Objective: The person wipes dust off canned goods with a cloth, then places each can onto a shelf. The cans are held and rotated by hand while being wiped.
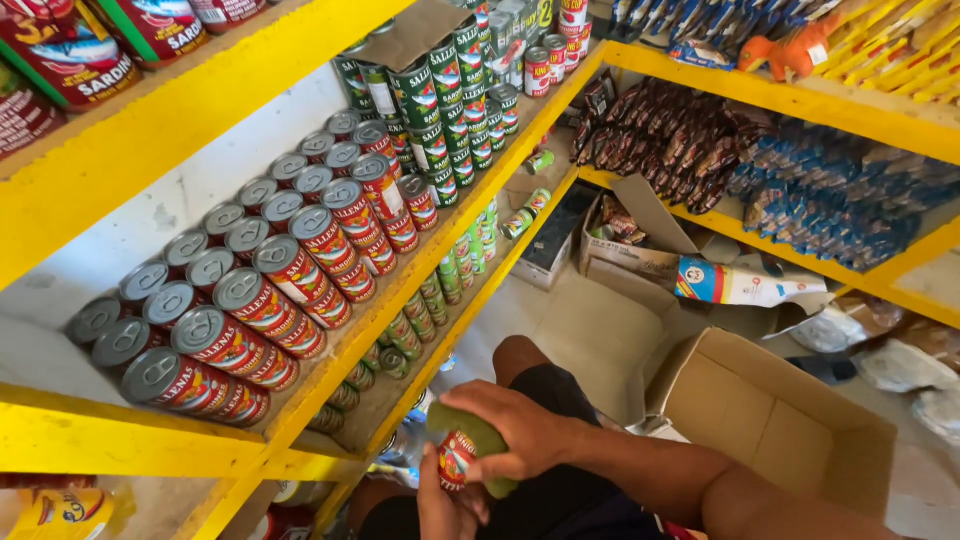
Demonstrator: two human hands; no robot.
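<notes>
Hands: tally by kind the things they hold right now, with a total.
Red-labelled can: 1, in the left hand
Green cloth: 1, under the right hand
Total: 2

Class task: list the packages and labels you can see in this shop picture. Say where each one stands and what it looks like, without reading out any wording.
Red-labelled tins: stacked rows, middle yellow shelf, silver lids.
Green-labelled tins: same shelf, far end.
Dark brown packets: right shelf.
Blue packets: beside them.
Open cardboard box: on the floor, right.
Red-labelled can: held in left hand, right hand pressing a green cloth on it.
</notes>
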